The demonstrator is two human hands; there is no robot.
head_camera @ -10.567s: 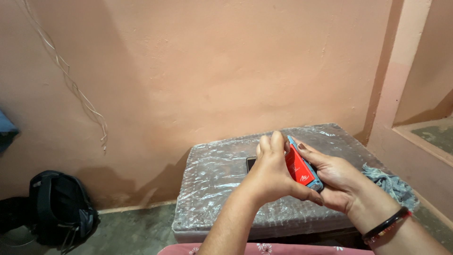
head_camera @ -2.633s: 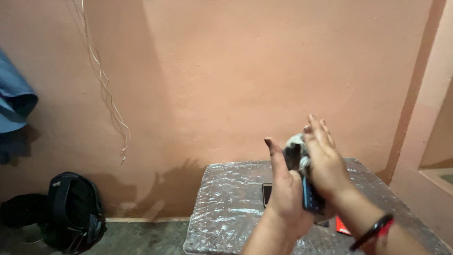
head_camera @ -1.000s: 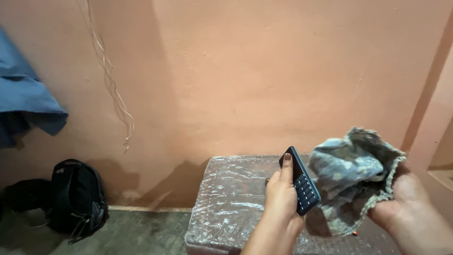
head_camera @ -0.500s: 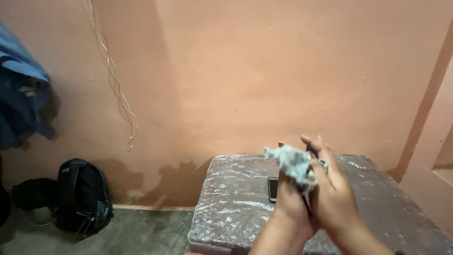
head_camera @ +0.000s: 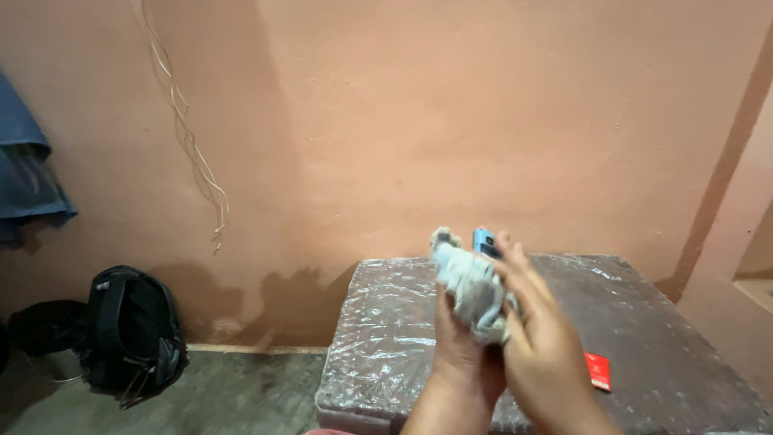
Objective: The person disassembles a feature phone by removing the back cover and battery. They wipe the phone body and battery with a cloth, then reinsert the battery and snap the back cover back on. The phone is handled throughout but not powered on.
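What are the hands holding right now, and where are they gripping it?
Both hands, left hand and right hand, press a grey cloth around a small blue phone; only its top end shows.

Table [head_camera: 644,322] stands against the wall [head_camera: 451,121]. Both hands are raised over the table's front left part: left hand [head_camera: 460,346] just left of right hand [head_camera: 541,338], cloth [head_camera: 475,290] and phone [head_camera: 484,240] between them. Flat card [head_camera: 597,370] lies on the table, right of the hands. Backpack [head_camera: 129,334] sits on the floor [head_camera: 201,395], well left of the table. Wires [head_camera: 189,137] hang on the wall above the backpack.
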